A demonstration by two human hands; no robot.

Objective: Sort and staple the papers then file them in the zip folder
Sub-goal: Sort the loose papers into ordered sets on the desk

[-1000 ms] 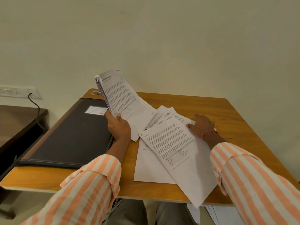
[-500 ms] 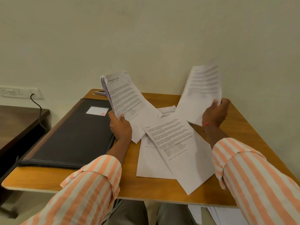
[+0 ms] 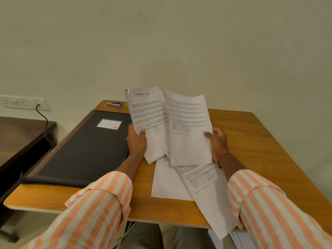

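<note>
Left hand point(image 3: 137, 141) grips a sheaf of papers point(image 3: 147, 114), right hand point(image 3: 218, 142) pinches one sheet point(image 3: 188, 126) beside it, print unreadable. Zip folder point(image 3: 84, 146) lies left of the left grip; loose sheets point(image 3: 179, 184) underneath, partly hidden.

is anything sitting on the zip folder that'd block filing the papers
Nothing visible lies on the black zip folder, though it lies closed. The stapler sits past its far edge, and the left hand holds the paper stack beside it.
</note>
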